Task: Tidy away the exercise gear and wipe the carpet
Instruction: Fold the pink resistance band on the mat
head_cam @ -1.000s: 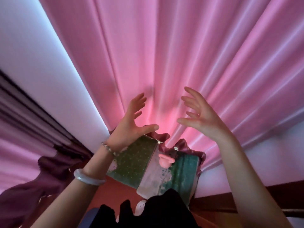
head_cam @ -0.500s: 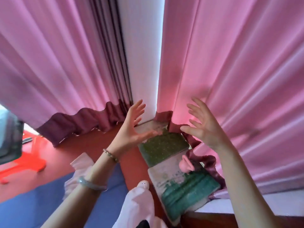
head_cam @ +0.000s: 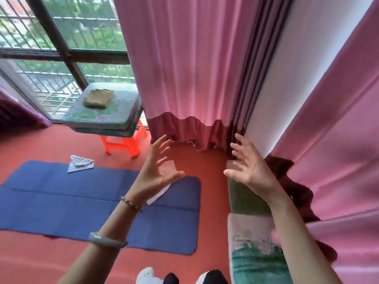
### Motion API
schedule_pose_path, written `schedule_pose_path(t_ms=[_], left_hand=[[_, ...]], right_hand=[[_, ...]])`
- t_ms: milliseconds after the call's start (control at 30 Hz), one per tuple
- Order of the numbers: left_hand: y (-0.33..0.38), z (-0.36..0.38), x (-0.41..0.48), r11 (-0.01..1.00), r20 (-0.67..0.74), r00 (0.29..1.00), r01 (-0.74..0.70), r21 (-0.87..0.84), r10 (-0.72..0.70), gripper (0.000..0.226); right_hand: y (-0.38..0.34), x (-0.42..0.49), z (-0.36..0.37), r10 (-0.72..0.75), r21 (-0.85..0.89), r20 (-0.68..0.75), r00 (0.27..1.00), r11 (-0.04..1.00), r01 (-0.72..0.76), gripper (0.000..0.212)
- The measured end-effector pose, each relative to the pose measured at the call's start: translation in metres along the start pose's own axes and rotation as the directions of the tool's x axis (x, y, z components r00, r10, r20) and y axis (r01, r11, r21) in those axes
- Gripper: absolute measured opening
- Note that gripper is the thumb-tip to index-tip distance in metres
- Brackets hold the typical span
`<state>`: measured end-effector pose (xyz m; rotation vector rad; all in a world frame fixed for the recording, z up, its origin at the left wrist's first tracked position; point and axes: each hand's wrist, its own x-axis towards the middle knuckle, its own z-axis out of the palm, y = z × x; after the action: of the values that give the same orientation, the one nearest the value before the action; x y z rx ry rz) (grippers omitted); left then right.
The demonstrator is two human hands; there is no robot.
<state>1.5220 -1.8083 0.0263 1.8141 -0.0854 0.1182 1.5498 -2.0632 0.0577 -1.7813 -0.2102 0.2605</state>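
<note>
A blue folding mat (head_cam: 82, 203) lies flat on the red carpet (head_cam: 211, 181). My left hand (head_cam: 155, 175) is raised above the mat's far right corner, fingers spread, holding nothing. My right hand (head_cam: 250, 171) hovers with fingers spread over a stack of green and white patterned pads (head_cam: 252, 242) lying by the wall. A striped white cloth (head_cam: 80, 163) sits at the mat's far edge. Another pale cloth (head_cam: 162, 191) lies on the mat, partly hidden behind my left hand.
An orange plastic stool (head_cam: 125, 142) carries stacked green cushions (head_cam: 100, 115) with a folded tan cloth (head_cam: 98, 98) on top, before a barred window (head_cam: 61, 48). Pink curtains (head_cam: 194, 68) hang ahead and to the right, reaching the floor. My feet (head_cam: 180, 277) show at the bottom.
The view has swung down and to the left, from the curtains to the floor, mat, stool and window. Both hands stay raised and spread, holding nothing.
</note>
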Motion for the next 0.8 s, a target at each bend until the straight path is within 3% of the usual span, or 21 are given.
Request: schedule_pose_path(t_ms=[167,367,633,800], left_hand=[[-0.020,-0.070,-0.029,0.998,-0.106,0.994,0.028,0.049,-0.023,0.098],[-0.047,-0.162,-0.050,0.998,-0.168,0.984,0.059,0.023,-0.055,0.095],[-0.092,-0.312,-0.048,0.996,-0.077,0.994,0.086,0.035,-0.083,0.098],[-0.111,-0.361,-0.034,0.994,-0.003,0.994,0.105,0.038,-0.105,0.102]], right_hand=[[-0.010,0.025,0.072,-0.013,-0.009,0.103,0.995,1.000,0.014,0.088],[-0.024,0.051,0.163,-0.023,-0.053,0.130,0.991,0.998,0.030,0.087],[-0.041,0.081,0.302,0.008,-0.061,0.056,0.998,0.998,-0.004,0.089],[-0.047,0.092,0.352,0.066,-0.063,0.047,0.997,0.996,-0.063,0.092]])
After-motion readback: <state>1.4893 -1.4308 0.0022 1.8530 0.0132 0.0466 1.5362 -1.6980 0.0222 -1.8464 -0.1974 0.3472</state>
